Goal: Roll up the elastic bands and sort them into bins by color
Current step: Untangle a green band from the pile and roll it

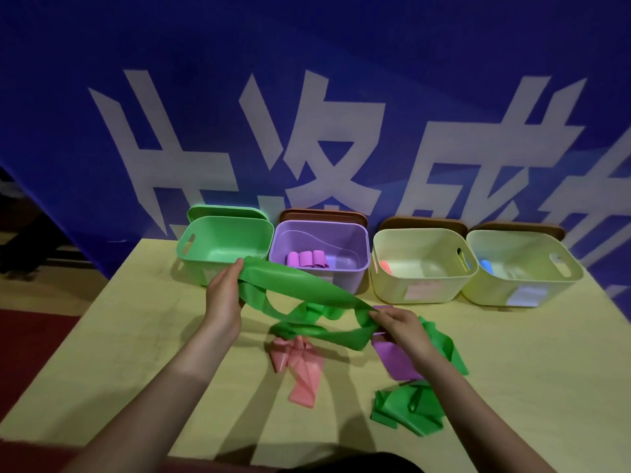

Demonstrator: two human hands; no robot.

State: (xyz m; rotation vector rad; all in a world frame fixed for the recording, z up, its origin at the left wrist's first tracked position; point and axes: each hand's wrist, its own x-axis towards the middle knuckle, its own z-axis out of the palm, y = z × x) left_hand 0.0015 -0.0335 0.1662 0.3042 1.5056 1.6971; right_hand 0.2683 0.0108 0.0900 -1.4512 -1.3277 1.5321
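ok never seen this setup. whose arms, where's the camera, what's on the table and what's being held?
There is no robot here: a person wears a wide-angle camera on the head, looking down at their own bare arms. The left hand and right hand hold a long green band stretched between them. On the table lie a pink band, a purple band and more green bands. Behind stand four bins: green, purple holding rolled purple bands, and two cream ones.
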